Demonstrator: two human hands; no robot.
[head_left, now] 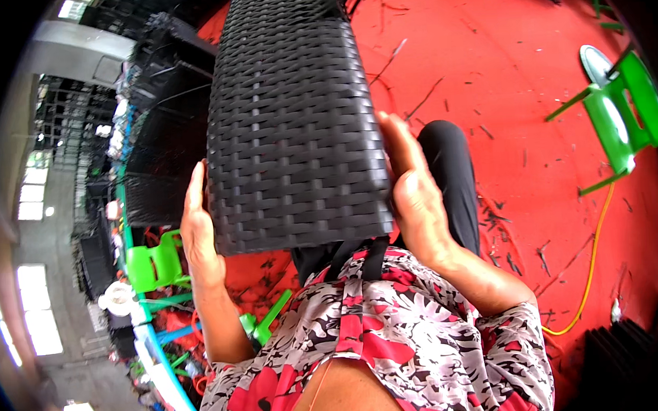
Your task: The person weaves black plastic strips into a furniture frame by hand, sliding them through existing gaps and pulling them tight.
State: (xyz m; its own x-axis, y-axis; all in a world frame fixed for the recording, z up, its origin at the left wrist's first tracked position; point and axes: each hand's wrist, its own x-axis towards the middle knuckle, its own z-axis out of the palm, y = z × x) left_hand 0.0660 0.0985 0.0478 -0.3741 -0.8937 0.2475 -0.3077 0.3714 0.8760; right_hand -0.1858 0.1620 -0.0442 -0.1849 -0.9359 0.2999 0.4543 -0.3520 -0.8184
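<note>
A long black wicker furniture piece (pixel 296 148), woven from flat strips, stretches away from in front of my chest. My left hand (pixel 201 231) lies along its left side, fingers pointing away from me and partly hidden behind the edge. Against the right side, near the close end, my right hand (pixel 418 197) presses with its palm and thumb side. The piece is held between both hands. Loose dark strips (pixel 340 0) stick out at its far end.
Dark strip scraps litter the red floor (pixel 501 85). A green chair (pixel 615 120) stands at right, with a yellow cord (pixel 592 281) below it. At left are another green chair (pixel 153 265) and dark woven pieces (pixel 165 125). A black ridged object (pixel 620 358) lies lower right.
</note>
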